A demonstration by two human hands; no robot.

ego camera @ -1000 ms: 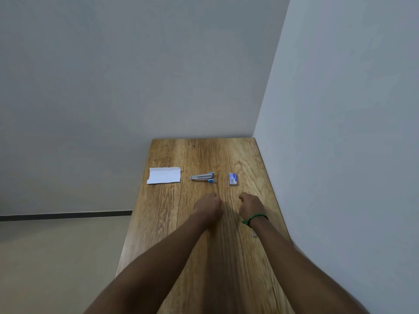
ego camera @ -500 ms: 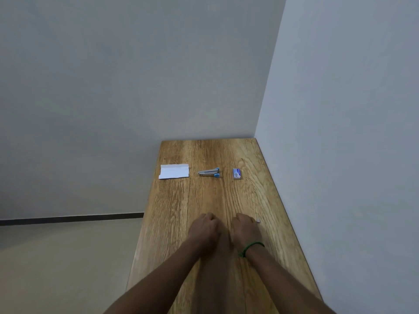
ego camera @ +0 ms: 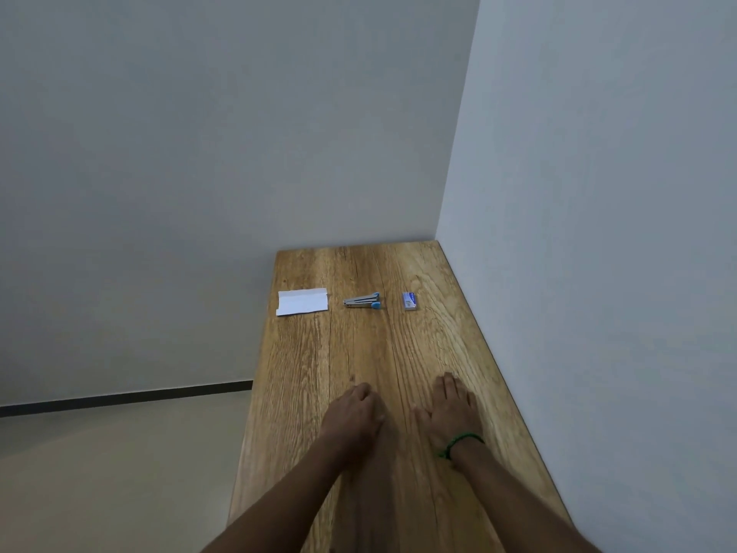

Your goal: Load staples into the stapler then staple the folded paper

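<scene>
Stapler (ego camera: pixel 362 301), slim grey metal with a blue end, lies on the grained wooden table (ego camera: pixel 399 353) between white folded paper (ego camera: pixel 302 301) and a small blue-white staple box (ego camera: pixel 409 301); left hand (ego camera: pixel 353 417) and right hand (ego camera: pixel 452 411) rest palm-down nearer the person, holding nothing

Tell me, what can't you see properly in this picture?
Head view only:
- stapler: too far away and small to tell whether it holds staples.
- small box: label too small to read; contents hidden by its walls.
- forearms: cut off by the bottom edge.
</scene>
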